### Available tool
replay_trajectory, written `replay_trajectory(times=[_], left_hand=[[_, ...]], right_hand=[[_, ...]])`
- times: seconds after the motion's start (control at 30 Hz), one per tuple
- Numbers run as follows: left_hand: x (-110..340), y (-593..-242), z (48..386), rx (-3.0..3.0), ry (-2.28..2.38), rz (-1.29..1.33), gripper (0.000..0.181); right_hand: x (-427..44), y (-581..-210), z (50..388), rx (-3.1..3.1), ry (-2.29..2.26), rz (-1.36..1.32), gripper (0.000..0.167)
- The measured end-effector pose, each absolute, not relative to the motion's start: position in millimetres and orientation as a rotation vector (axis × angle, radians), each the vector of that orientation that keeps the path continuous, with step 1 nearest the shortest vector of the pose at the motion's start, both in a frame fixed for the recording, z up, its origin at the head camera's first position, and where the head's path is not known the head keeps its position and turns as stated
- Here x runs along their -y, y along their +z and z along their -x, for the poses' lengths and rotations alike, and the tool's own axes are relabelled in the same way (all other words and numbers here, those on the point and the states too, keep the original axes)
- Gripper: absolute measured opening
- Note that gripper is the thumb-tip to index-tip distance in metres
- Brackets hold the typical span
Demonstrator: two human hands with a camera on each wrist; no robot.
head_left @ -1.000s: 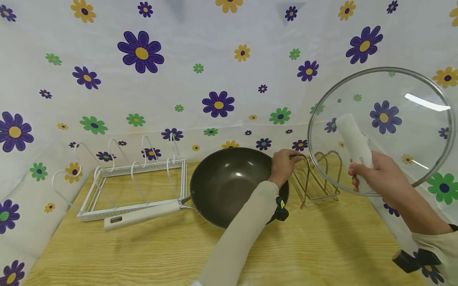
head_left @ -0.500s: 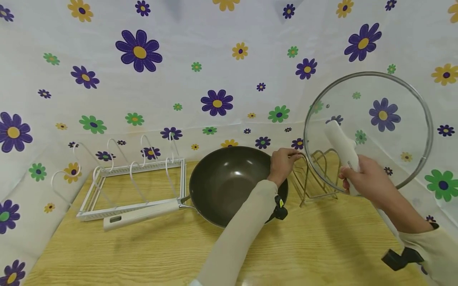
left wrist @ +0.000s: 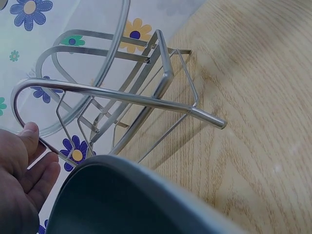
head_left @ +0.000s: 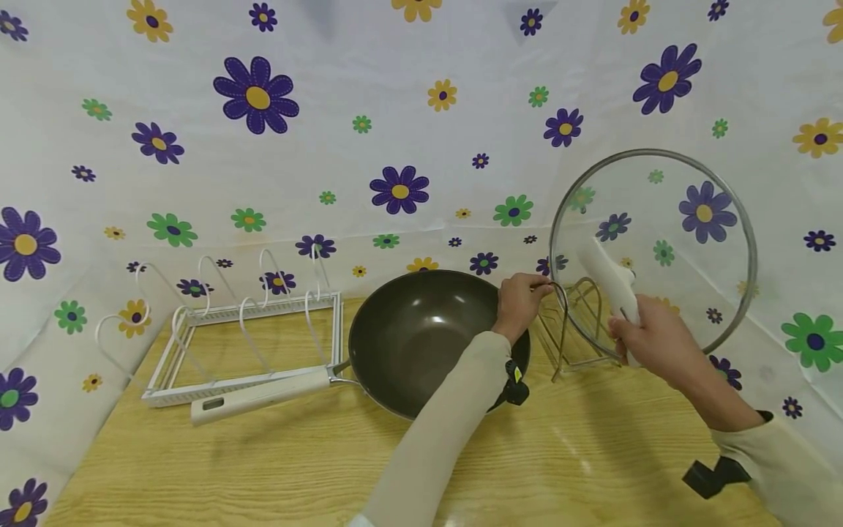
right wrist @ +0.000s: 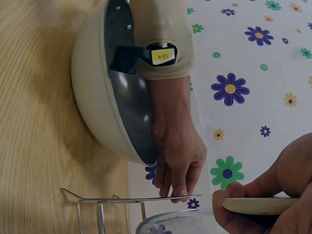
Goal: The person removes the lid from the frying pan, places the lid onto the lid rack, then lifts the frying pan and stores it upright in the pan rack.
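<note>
My right hand [head_left: 661, 338] grips the white handle [head_left: 612, 282] of a round glass lid [head_left: 698, 249] with a metal rim, held upright. The lid's left edge overlaps the small metal lid rack [head_left: 589, 362] in the head view; whether they touch I cannot tell. With thumb and fingers, my left hand [head_left: 520, 304] pinches the top of that rack's near hoop [left wrist: 87, 89]. Below the left arm sits a dark-lined wok [head_left: 428, 344], its long white handle [head_left: 263, 395] pointing left. The right wrist view shows the wok's cream outside [right wrist: 92, 78].
A white rack [head_left: 244, 380] with several curved hoops stands at the left, behind the wok's handle. Everything rests on a wood-grain table [head_left: 296, 468]. A flower-patterned cloth [head_left: 329, 95] hangs close behind and along both sides.
My right hand has moved left and slightly down with the lid, bringing it over the metal rack. The lid is turned more edge-on. The left hand keeps its hold on the rack.
</note>
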State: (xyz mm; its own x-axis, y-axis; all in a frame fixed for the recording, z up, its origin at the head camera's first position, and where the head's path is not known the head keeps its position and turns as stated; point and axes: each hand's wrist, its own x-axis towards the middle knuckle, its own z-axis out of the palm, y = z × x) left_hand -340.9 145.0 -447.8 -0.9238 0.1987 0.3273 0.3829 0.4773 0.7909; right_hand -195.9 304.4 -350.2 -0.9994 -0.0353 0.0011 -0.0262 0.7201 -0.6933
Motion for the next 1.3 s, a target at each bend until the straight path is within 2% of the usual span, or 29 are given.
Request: replay_trajectory(times=[0.43,1.3], left_hand=[[-143,-448,340,2.538,-1.435,0.511,0.024],[-143,-451,341,2.52,-1.418,0.503,0.023]], right_hand=[[-298,-362,201,-2.919,-1.109,0.023,0.025],[-288,-375,208,-2.91,-1.086,0.02,0.028]])
